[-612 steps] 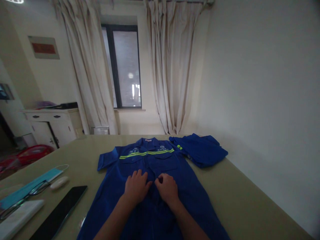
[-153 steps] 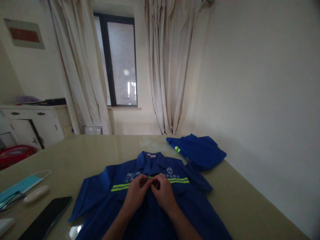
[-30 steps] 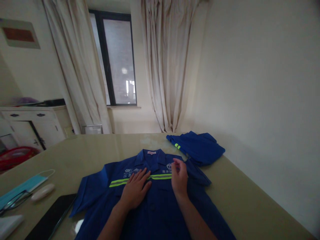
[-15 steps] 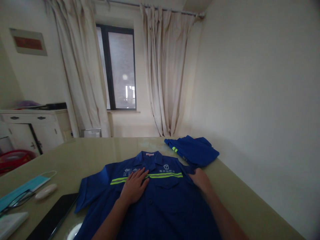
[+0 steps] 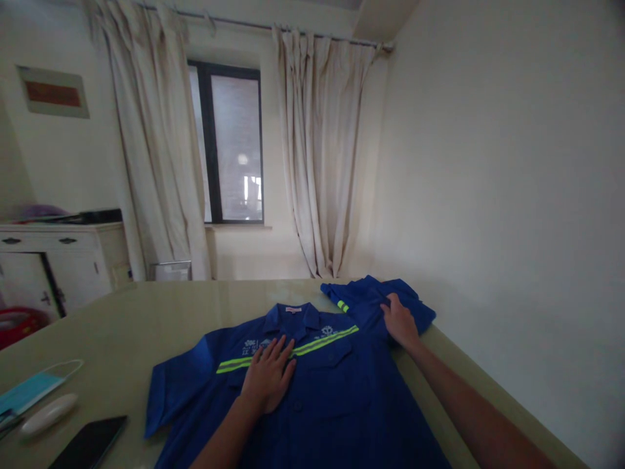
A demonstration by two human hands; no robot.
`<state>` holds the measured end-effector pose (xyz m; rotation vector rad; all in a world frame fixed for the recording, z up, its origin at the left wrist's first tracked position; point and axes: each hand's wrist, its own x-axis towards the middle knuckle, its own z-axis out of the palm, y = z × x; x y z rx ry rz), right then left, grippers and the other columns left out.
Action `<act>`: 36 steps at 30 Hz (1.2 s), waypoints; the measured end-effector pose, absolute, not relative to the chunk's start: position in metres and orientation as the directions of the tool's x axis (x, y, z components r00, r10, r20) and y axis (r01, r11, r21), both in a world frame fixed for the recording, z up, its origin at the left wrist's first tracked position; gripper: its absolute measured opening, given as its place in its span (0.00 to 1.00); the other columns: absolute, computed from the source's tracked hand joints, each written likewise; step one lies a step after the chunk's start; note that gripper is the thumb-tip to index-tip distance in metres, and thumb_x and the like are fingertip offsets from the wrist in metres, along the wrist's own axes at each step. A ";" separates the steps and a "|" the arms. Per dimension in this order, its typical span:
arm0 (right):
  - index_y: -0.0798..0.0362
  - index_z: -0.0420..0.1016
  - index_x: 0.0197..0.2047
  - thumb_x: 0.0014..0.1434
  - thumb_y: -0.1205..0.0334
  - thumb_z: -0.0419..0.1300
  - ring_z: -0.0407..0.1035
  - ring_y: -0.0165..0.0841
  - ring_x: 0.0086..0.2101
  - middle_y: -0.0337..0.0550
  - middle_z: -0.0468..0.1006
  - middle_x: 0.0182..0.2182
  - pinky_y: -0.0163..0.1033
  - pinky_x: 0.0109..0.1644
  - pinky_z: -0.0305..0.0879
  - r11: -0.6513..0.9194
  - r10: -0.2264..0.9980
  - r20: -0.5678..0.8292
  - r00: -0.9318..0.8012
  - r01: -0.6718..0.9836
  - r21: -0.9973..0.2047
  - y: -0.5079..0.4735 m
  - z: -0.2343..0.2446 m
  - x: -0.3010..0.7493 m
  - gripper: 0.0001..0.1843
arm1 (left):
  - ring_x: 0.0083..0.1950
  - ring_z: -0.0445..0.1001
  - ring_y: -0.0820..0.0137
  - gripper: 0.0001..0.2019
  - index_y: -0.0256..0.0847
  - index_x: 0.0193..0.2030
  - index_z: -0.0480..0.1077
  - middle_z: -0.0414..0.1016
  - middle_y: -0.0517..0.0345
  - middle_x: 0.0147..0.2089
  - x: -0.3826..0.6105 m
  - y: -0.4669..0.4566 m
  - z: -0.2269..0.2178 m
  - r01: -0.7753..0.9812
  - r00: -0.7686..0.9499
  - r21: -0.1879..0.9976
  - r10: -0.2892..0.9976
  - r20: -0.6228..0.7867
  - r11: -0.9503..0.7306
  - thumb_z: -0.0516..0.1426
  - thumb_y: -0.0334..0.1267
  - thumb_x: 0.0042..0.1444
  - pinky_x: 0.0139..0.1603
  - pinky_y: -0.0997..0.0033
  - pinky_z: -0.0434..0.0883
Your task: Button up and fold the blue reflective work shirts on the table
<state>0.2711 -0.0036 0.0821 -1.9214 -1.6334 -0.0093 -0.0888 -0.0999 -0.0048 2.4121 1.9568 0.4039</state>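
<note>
A blue short-sleeved work shirt (image 5: pixel 332 397) with a yellow-green reflective chest stripe lies front up, collar pointing away from me. My left hand (image 5: pixel 268 374) rests flat on its chest, fingers spread over the stripe beside the button front. On the far right, my right hand (image 5: pixel 401 322) has its fingers closed on the right-side sleeve, which stretches out from the shoulder. Behind that hand lies a second blue garment (image 5: pixel 415 301), bunched or folded, with a yellow-green band; the sleeve partly overlaps it in view.
Left on the pale green table (image 5: pixel 170 309) are a black phone (image 5: pixel 90 443), a white rounded object (image 5: pixel 49 415), a light-blue face mask (image 5: pixel 36 391) and part of some glasses (image 5: pixel 8 422). A wall (image 5: pixel 517 273) borders the right side.
My right hand has moved up and away with the sleeve, drawing it outward and tilting the stripe's right end upward. My left hand stays on the chest. The view has shifted slightly.
</note>
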 end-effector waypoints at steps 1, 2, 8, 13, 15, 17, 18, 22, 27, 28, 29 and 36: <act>0.55 0.67 0.56 0.69 0.60 0.50 0.77 0.47 0.41 0.56 0.80 0.41 0.46 0.44 0.66 -0.080 0.887 0.378 0.264 0.895 -0.438 0.000 0.083 0.273 0.16 | 0.76 0.53 0.55 0.28 0.54 0.74 0.54 0.53 0.57 0.77 -0.087 -0.094 -0.005 0.962 0.184 0.167 0.964 0.193 -0.217 0.42 0.54 0.71 0.74 0.42 0.54; 0.56 0.66 0.57 0.69 0.60 0.51 0.77 0.48 0.42 0.58 0.80 0.42 0.47 0.44 0.66 -0.095 0.882 0.380 0.278 0.895 -0.435 0.002 0.084 0.274 0.17 | 0.77 0.53 0.55 0.28 0.54 0.75 0.53 0.53 0.57 0.77 -0.085 -0.087 -0.005 0.962 0.184 0.168 0.964 0.193 -0.217 0.42 0.54 0.71 0.74 0.42 0.53; 0.54 0.61 0.68 0.65 0.62 0.53 0.62 0.46 0.64 0.56 0.67 0.64 0.50 0.65 0.59 0.117 0.832 0.546 0.092 0.934 -0.336 -0.040 0.075 0.261 0.28 | 0.77 0.52 0.56 0.28 0.55 0.74 0.53 0.52 0.57 0.77 -0.089 -0.054 -0.005 0.945 0.235 0.188 0.956 0.175 -0.266 0.42 0.55 0.70 0.74 0.42 0.52; 0.37 0.61 0.71 0.67 0.44 0.54 0.53 0.48 0.69 0.39 0.57 0.72 0.56 0.73 0.48 0.404 0.885 0.360 -0.294 0.870 -0.284 -0.148 0.026 0.252 0.31 | 0.74 0.58 0.57 0.24 0.49 0.71 0.62 0.58 0.51 0.75 -0.095 -0.046 0.002 0.936 0.261 0.157 0.919 0.296 -0.316 0.47 0.46 0.70 0.72 0.49 0.57; 0.36 0.54 0.74 0.65 0.38 0.55 0.51 0.50 0.70 0.38 0.53 0.73 0.57 0.73 0.47 0.440 0.898 0.180 -0.402 0.839 -0.320 -0.182 0.006 0.255 0.37 | 0.70 0.64 0.57 0.22 0.45 0.67 0.67 0.66 0.47 0.70 -0.094 -0.048 0.008 0.942 0.245 0.142 0.913 0.326 -0.304 0.47 0.37 0.69 0.69 0.51 0.61; 0.37 0.48 0.75 0.66 0.35 0.53 0.49 0.49 0.71 0.37 0.50 0.73 0.58 0.74 0.45 0.424 0.900 0.065 -0.430 0.835 -0.350 -0.200 -0.004 0.258 0.40 | 0.66 0.69 0.58 0.23 0.42 0.64 0.70 0.72 0.44 0.64 -0.091 -0.054 0.012 0.945 0.244 0.140 0.920 0.306 -0.297 0.45 0.30 0.67 0.67 0.52 0.64; 0.37 0.46 0.75 0.66 0.35 0.51 0.47 0.48 0.71 0.37 0.48 0.74 0.57 0.75 0.43 0.409 0.904 0.036 -0.426 0.839 -0.357 -0.204 -0.005 0.260 0.40 | 0.65 0.70 0.59 0.24 0.40 0.63 0.70 0.73 0.43 0.63 -0.089 -0.059 0.013 0.944 0.249 0.141 0.925 0.287 -0.298 0.45 0.28 0.66 0.67 0.53 0.64; 0.38 0.43 0.76 0.68 0.34 0.47 0.43 0.43 0.72 0.36 0.44 0.74 0.55 0.76 0.40 0.397 0.909 0.026 -0.416 0.846 -0.356 -0.199 0.001 0.266 0.39 | 0.71 0.64 0.59 0.25 0.39 0.69 0.64 0.64 0.44 0.72 -0.093 -0.100 0.003 0.944 0.270 0.131 0.937 0.223 -0.303 0.45 0.32 0.68 0.71 0.55 0.60; 0.39 0.46 0.75 0.68 0.34 0.49 0.45 0.43 0.72 0.38 0.47 0.74 0.55 0.75 0.40 0.417 0.904 0.066 -0.422 0.840 -0.346 -0.191 0.002 0.277 0.39 | 0.78 0.50 0.57 0.29 0.52 0.75 0.52 0.47 0.55 0.78 -0.158 -0.180 -0.025 0.975 0.173 0.104 0.968 0.181 -0.194 0.43 0.54 0.70 0.75 0.49 0.54; 0.39 0.47 0.75 0.68 0.34 0.49 0.45 0.43 0.72 0.39 0.48 0.74 0.55 0.75 0.40 0.423 0.903 0.079 -0.423 0.839 -0.344 -0.190 0.000 0.278 0.39 | 0.78 0.49 0.56 0.30 0.51 0.75 0.52 0.47 0.54 0.79 -0.176 -0.194 -0.029 0.985 0.127 0.097 0.977 0.171 -0.145 0.43 0.55 0.70 0.75 0.48 0.54; 0.39 0.47 0.75 0.68 0.34 0.49 0.46 0.44 0.72 0.40 0.49 0.74 0.55 0.75 0.40 0.429 0.901 0.091 -0.424 0.838 -0.339 -0.189 -0.002 0.279 0.39 | 0.78 0.49 0.56 0.30 0.50 0.75 0.52 0.47 0.53 0.78 -0.192 -0.207 -0.031 0.990 0.087 0.094 0.982 0.167 -0.104 0.43 0.55 0.70 0.75 0.48 0.54; 0.41 0.52 0.74 0.67 0.33 0.48 0.49 0.45 0.71 0.41 0.52 0.73 0.56 0.75 0.42 0.411 0.911 0.103 -0.400 0.854 -0.319 -0.188 -0.001 0.275 0.39 | 0.64 0.71 0.56 0.25 0.37 0.62 0.70 0.75 0.44 0.62 -0.229 -0.213 -0.005 0.969 -0.144 0.239 0.939 0.313 0.069 0.46 0.48 0.68 0.68 0.51 0.65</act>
